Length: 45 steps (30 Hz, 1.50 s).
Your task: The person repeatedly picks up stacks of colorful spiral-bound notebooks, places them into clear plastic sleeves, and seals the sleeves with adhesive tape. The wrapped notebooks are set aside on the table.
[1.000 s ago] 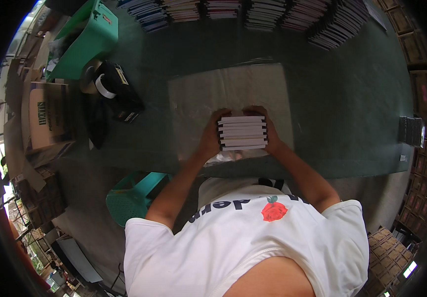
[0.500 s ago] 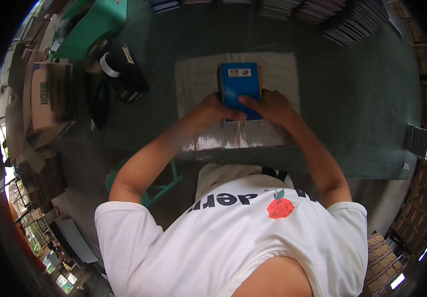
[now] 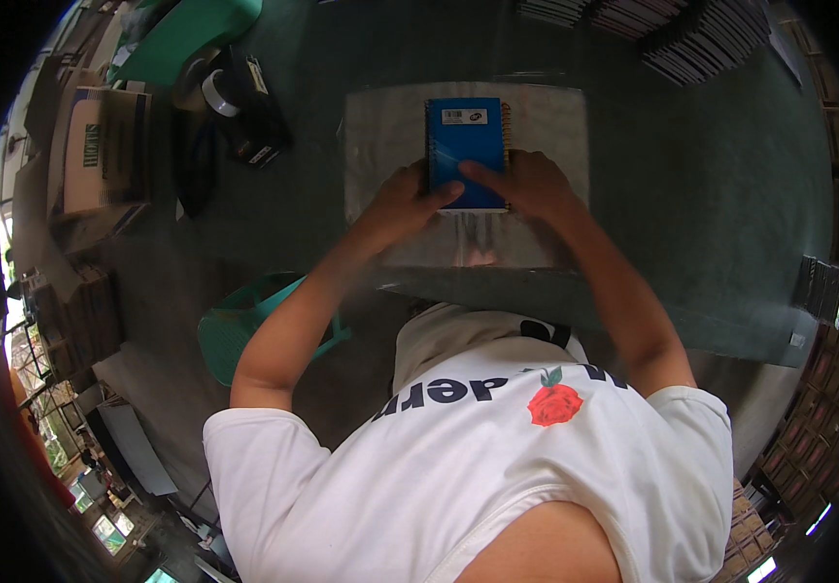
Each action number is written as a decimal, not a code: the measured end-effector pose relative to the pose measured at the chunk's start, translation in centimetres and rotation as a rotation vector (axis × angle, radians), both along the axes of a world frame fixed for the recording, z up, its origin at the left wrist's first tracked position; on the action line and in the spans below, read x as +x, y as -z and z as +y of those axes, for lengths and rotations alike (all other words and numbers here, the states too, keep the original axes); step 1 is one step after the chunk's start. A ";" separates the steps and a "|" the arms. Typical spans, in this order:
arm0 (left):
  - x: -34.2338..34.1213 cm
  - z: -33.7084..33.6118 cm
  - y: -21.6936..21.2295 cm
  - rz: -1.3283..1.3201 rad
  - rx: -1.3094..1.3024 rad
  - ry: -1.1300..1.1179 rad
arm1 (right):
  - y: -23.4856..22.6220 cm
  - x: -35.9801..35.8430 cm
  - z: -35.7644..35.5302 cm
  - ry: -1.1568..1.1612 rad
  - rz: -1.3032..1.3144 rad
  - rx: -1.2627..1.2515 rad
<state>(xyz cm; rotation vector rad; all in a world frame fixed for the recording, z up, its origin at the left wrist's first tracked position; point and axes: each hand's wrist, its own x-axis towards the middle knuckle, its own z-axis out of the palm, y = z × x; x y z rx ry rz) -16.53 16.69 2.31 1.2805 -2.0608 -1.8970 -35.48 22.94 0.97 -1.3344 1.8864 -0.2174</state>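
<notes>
Stack of blue-covered, wire-bound rectangular notebooks [image 3: 463,142], held from both sides
Left hand [image 3: 408,202] clamped on left edge, right hand [image 3: 538,185] on right; stack over clear rectangular plastic sheet [image 3: 380,131], dark green tabletop [image 3: 691,194]

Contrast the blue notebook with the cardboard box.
The blue notebook is held between the left hand and right hand; the cardboard box is untouched. The notebook is blue, the box brown. The notebook bears a white label; the box, dark printing. Both have rectangular faces.
</notes>
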 end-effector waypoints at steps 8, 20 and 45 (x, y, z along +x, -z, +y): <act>0.3 2.0 2.2 -0.154 -0.759 -0.258 | -0.9 -1.6 -0.3 0.039 -0.162 0.144; -9.4 12.6 6.4 0.081 -0.849 0.088 | 0.4 -14.1 8.0 0.470 -0.428 -0.196; -6.1 9.9 2.0 0.304 -0.514 0.082 | -0.9 -3.6 10.3 0.598 -0.514 -0.105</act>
